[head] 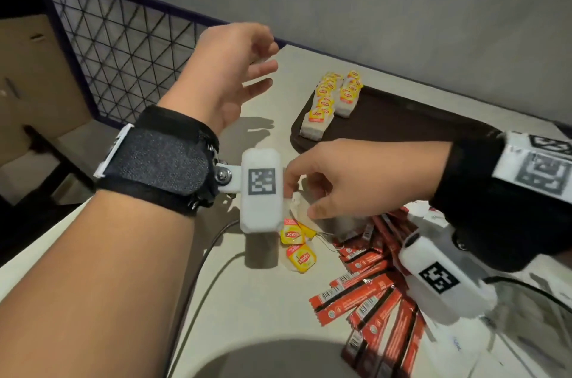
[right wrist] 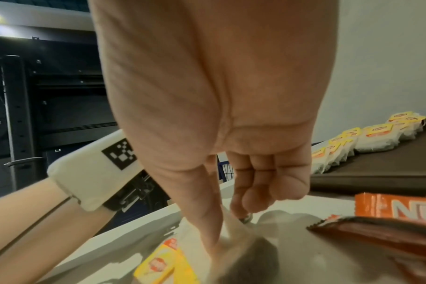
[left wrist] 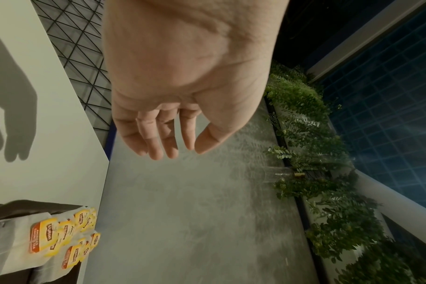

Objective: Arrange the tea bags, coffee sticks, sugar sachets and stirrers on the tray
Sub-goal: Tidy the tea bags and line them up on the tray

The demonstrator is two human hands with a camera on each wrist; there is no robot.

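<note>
A dark brown tray (head: 402, 126) holds two rows of white tea bags (head: 332, 99) with yellow tags at its left end. My left hand (head: 263, 64) hovers open above the table, left of the tray and holding nothing; its relaxed fingers (left wrist: 156, 142) show in the left wrist view. My right hand (head: 301, 201) is down at the loose tea bags (head: 298, 249) and pinches one white tea bag (right wrist: 234, 242) between thumb and fingertips. Red coffee sticks (head: 371, 288) lie in a heap under and beside the right wrist.
A black cable (head: 204, 266) runs over the white table near its front edge. A wire mesh panel (head: 123, 46) and a cardboard box (head: 31, 74) stand to the left. A grey wall lies just behind the tray. White packets (head: 433, 216) are partly hidden by the right wrist.
</note>
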